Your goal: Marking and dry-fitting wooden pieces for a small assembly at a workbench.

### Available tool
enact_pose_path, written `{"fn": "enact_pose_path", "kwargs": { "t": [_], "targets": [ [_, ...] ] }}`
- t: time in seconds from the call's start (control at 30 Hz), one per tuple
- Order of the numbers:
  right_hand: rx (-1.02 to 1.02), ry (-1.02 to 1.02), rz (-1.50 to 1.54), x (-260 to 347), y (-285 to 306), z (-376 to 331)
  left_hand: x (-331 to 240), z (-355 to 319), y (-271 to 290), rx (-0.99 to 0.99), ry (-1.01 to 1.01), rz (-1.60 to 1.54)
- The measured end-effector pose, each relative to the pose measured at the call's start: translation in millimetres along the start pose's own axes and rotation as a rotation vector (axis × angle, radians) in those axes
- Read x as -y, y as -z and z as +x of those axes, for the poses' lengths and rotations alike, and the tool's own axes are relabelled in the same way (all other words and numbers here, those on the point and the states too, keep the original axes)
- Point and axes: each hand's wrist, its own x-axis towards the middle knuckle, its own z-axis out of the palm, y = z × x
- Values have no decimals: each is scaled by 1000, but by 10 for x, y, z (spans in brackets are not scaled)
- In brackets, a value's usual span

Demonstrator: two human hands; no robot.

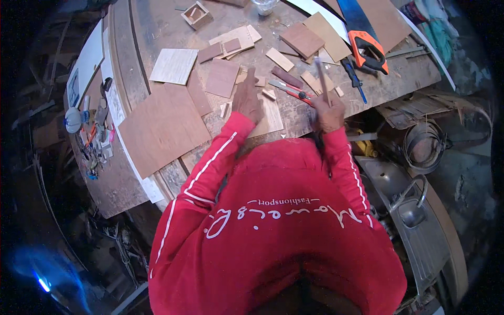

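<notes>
My left hand is over the small wood pieces at the bench's near side, its fingers stretched out and pointing away from me. Just right of it are a pale wood board and a tiny wood block. In my right hand a thin, narrow strip stands up from the fingers; whether it is wood or a pencil I cannot tell. A red utility knife lies against the left side of that hand. Beyond my left hand rests a reddish square panel.
A handsaw with an orange handle and a blue-black tool lie at the right. To the left are a large brown panel and a pale square board. A small open wooden box stands far off. A metal sink sits lower right.
</notes>
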Motion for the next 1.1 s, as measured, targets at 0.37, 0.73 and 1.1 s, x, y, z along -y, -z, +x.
{"fn": "enact_pose_path", "kwargs": {
  "t": [0.37,0.73,1.1],
  "targets": [
    [178,-199,-208,-57,-734,-10,-100,-181,-262,-111,334,-377],
    [198,-189,-191,-41,-821,-5,-14,-133,-379,-154,427,-312],
    [225,-371,-109,-68,-789,-42,-6,-121,-340,-74,482,-301]
  ]
}}
